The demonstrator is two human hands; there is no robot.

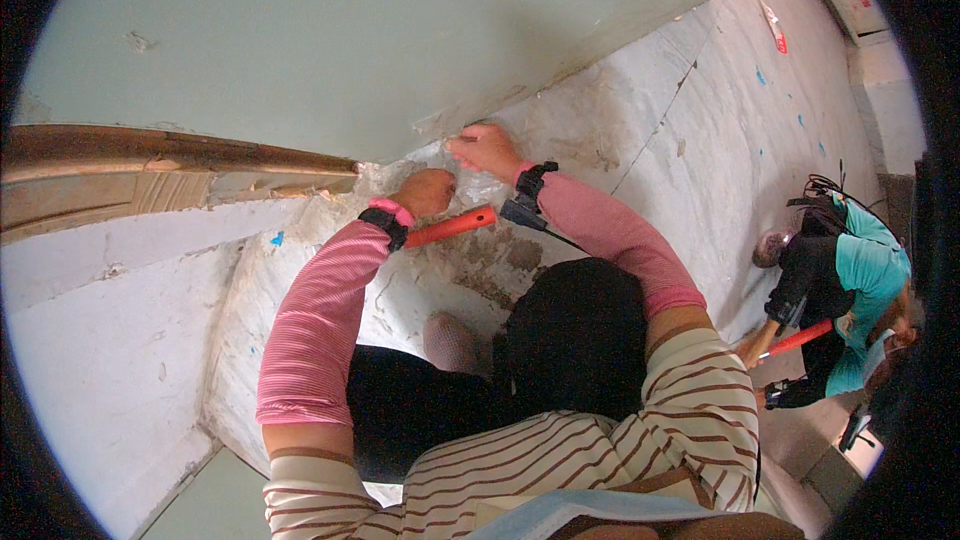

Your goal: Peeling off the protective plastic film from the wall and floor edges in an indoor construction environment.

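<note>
Up top, a big pale green wall [300, 40]. Below, a pale stone floor [700, 110], dirty and rough near the foot of the wall. Far to the right, a bent-over person [865, 260] in a blue-green top, with a red tool [800, 337] close to one arm. At the left, a long strip of brown wood [180, 155] by the wall. On both arms, pink sleeves [315, 330]. Just below the left hand [430, 192], by the wrist, a red handle [452, 226] with a hole in its end. Left hand curled up like a fist; cannot tell whether holding anything. At the foot of the wall, the right hand [488, 152], with fingers bent and tips close together; cannot tell whether pinching something. Near the right wrist, a small black box [523, 214]. Down on the left, a tiny blue scrap [278, 238].
</note>
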